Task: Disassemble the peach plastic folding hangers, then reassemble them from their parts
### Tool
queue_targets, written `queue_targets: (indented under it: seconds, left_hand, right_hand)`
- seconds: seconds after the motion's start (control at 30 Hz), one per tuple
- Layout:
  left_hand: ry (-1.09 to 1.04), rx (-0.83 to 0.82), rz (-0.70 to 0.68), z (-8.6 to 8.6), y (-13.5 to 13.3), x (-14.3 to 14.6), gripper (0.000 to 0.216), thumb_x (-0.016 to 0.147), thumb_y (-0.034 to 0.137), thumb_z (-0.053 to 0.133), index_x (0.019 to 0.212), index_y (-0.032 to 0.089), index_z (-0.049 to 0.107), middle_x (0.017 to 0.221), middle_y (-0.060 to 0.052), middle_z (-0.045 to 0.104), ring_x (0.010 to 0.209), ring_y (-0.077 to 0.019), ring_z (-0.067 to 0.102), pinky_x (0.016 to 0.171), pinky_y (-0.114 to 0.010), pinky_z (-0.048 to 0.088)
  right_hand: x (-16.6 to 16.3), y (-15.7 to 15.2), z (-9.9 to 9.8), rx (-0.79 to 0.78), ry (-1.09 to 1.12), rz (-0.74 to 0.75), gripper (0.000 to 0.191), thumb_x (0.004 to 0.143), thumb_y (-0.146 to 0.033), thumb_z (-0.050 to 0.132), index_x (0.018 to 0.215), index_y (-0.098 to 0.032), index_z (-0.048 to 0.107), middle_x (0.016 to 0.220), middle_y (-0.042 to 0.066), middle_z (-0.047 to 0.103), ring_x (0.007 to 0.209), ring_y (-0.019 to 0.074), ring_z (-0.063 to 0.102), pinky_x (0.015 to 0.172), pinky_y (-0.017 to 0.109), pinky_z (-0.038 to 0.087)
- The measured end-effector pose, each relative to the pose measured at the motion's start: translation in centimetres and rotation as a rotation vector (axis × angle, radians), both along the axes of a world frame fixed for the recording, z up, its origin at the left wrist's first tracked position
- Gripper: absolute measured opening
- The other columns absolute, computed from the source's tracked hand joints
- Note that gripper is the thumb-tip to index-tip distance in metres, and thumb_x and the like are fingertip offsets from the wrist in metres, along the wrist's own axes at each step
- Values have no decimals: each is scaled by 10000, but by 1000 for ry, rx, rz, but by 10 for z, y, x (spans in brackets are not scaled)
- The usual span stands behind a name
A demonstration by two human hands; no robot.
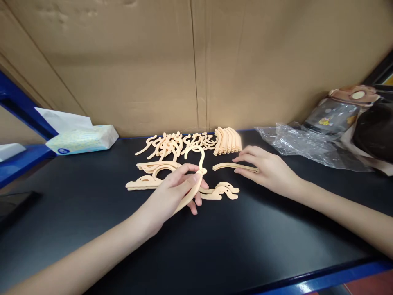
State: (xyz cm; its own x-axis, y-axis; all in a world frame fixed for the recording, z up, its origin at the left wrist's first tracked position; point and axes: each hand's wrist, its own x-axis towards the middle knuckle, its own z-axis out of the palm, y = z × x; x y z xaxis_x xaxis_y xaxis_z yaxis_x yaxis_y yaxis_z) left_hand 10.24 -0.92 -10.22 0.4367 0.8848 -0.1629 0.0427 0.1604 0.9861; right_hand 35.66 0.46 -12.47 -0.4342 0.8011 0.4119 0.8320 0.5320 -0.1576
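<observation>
Pale wooden cut-out pieces lie on a black table (pixel 215 246). My left hand (pixel 172 196) is closed round a long curved wooden strip (pixel 196 180) whose hooked top rises toward the far pile. My right hand (pixel 267 170) rests its fingers on a thin curved wooden piece (pixel 229 166) lying flat, pinching its right end. Beneath my left hand lie flat arched pieces (pixel 147 180) and a wavy piece (pixel 224 190). Behind them are several hooked pieces (pixel 175 144) and a stack of curved strips (pixel 229 140).
A tissue pack (pixel 81 138) sits at the back left by a blue frame (pixel 21 108). Crumpled clear plastic (pixel 303 143) and a dark jar-like thing (pixel 334 112) lie at the right. A cardboard wall (pixel 196 61) closes the back. The blue table edge (pixel 322 280) runs along the front.
</observation>
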Motion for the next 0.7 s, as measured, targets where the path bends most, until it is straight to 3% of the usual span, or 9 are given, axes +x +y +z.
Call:
queue_targets:
  seconds: [0.4,0.7]
  left_hand:
    - [33,-98,13,-3,1,-3,273,889,224,520,1157,175,503,803,-16,620,551,-90,535,483,-222,513]
    - [64,-92,-18,-4,2,-2,233,891,261,524,1105,168,519,835,-30,630,589,-101,560,508,-224,507]
  right_hand:
    - [2,3,-2,-99,4,62,218,935,-258,437,1028,-209,628,957,46,636,889,183,592,779,326,486]
    - [-3,-1,-3,-206,115,224,293,969,-237,320,1142,-208,554,1046,66,569,943,163,580,851,332,483]
